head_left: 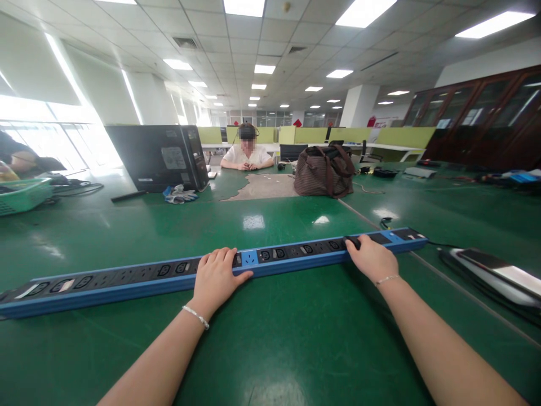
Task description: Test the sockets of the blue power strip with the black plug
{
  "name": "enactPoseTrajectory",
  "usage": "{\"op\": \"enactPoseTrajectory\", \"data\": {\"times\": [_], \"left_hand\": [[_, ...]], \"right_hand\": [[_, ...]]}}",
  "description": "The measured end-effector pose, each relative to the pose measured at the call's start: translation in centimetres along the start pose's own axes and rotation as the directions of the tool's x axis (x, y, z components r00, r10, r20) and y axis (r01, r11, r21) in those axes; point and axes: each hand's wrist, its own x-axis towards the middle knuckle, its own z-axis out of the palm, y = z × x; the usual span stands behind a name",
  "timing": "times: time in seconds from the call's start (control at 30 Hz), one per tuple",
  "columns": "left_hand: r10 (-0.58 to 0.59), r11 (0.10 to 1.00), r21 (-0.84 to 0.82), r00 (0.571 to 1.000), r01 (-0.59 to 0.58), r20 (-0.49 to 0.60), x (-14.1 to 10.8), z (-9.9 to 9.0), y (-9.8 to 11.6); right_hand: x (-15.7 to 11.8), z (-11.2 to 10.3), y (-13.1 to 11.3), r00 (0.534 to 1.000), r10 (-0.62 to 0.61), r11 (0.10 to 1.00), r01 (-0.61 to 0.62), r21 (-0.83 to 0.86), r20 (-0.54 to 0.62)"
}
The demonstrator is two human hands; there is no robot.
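Glossy green tabletop (291, 332) spreads beneath a long blue-and-black power strip (287, 254), which lies crosswise toward the near edge. The left hand (217, 274) rests loosely open over it; the right hand (374, 259) pinches a small black piece (353, 241) on it. Farther back stand a black computer case (156, 155) and brown bag (310, 173); a person (245, 157) sits at the far edge.
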Motion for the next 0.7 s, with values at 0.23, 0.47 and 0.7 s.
{"op": "enactPoseTrajectory", "data": {"times": [0.23,0.47,0.7], "left_hand": [[0.008,1.0,0.014,1.0,-0.008,-0.006,0.0,0.1,-0.1],[0.008,1.0,0.022,1.0,-0.008,-0.007,-0.1,0.1,-0.1],[0.012,0.999,0.047,1.0,-0.013,0.002,0.0,0.2,-0.1]], "right_hand": [[1.1,-0.5,0.4,0.995,-0.047,0.997,0.052,-0.054,0.084],[2.1,-0.8,1.8,0.998,-0.008,0.998,0.004,0.062,0.061],[1.5,-0.8,1.2,1.0,0.004,0.998,-0.006,0.062,0.03]]}}
